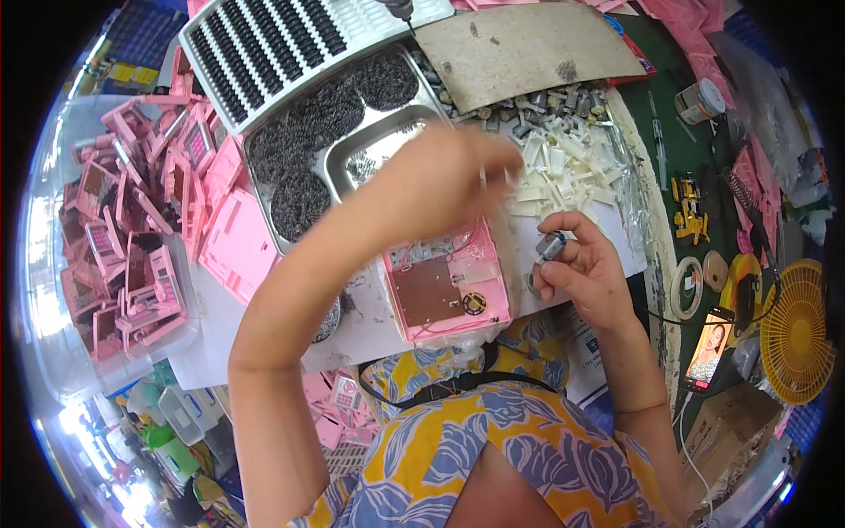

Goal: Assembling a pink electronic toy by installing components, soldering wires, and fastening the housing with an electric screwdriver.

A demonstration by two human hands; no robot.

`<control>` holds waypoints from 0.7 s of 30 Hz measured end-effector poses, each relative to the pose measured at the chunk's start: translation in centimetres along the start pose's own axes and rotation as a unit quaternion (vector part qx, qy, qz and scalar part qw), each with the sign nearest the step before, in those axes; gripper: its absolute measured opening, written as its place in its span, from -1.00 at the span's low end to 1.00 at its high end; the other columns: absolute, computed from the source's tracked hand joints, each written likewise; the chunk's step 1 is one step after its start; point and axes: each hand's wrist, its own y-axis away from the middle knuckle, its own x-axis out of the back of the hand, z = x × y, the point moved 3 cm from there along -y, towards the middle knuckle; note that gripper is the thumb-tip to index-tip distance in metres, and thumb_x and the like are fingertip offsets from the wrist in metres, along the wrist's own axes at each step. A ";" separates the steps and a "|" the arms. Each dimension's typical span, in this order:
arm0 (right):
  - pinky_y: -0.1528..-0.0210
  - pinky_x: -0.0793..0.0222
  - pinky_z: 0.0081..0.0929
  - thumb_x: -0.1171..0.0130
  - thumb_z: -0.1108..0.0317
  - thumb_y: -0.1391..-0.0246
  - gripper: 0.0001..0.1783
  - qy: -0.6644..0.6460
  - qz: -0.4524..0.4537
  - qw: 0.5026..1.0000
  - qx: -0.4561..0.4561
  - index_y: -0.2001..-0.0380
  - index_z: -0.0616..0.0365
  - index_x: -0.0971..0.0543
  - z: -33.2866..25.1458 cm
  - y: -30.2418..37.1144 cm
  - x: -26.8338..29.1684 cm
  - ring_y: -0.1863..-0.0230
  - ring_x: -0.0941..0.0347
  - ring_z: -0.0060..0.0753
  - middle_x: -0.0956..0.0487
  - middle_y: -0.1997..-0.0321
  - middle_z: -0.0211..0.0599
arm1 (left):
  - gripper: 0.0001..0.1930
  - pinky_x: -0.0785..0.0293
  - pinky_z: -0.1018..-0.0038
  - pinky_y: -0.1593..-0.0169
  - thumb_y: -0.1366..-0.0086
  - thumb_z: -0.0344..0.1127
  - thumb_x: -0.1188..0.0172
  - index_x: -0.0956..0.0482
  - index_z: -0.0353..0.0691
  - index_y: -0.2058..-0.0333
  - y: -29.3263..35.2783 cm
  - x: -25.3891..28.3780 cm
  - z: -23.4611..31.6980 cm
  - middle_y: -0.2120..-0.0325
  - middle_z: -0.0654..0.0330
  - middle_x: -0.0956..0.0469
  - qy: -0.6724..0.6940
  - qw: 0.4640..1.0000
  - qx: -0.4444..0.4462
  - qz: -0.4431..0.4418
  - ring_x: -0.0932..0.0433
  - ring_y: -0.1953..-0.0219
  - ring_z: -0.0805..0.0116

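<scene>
My left hand [466, 167] is smeared by motion above the metal tray, beside a heap of white plastic pieces [563, 176]; its fingers do not show clearly. In my right hand [581, 268] a small silver motor [551, 245] with a dark blue end is pinched between the fingers. Between my arms, at the table's front edge, lies an open pink plastic housing [502, 304]. It holds a brown board [427, 295], thin wires and a round black-and-yellow part [474, 304]. Several small metal motors [572, 101] lie heaped behind the white pieces.
A metal tray [334, 163] of small dark parts stands behind, with a white rack [255, 57] of black pieces. A clear bin [189, 326] of pink housings is at left. A brown board [528, 48] slopes at the back. At right are a phone [709, 348] and yellow fan [799, 330].
</scene>
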 end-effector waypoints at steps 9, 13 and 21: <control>0.34 -0.41 -0.70 -0.24 0.54 -0.15 -0.50 0.002 0.020 1.000 -0.002 -0.15 0.23 -0.38 0.0 1.8 0.7 0.42 -0.51 -0.64 -0.63 0.38 -0.27 | -0.64 -0.58 0.24 0.15 -0.18 -0.01 -0.28 -0.74 -0.22 0.34 -9.4 1.4 -13.5 0.44 0.03 -0.70 -0.236 0.918 0.267 0.176 -0.70 0.33 0.08; 0.35 -0.39 -0.70 -0.25 0.53 -0.14 -0.49 -0.005 0.030 1.000 0.000 -0.15 0.18 -0.39 -0.1 2.5 1.5 0.41 -0.49 -0.67 -0.63 0.38 -0.30 | -0.58 -0.57 0.20 0.11 -0.17 0.03 -0.28 -0.75 -0.27 0.29 -11.3 0.4 -13.5 0.40 -0.05 -0.70 -0.251 0.901 0.328 0.134 -0.70 0.30 0.01; 0.36 -0.36 -0.65 -0.25 0.54 -0.13 -0.55 0.018 0.005 0.997 0.079 -0.09 0.19 -0.42 -0.3 2.9 1.7 0.40 -0.48 -0.69 -0.58 0.46 -0.41 | -0.61 -0.52 0.11 0.12 -0.32 -0.01 -0.20 -0.71 -0.27 0.23 -10.2 1.0 -15.5 0.34 -0.11 -0.68 -0.355 0.898 0.215 0.148 -0.66 0.24 -0.12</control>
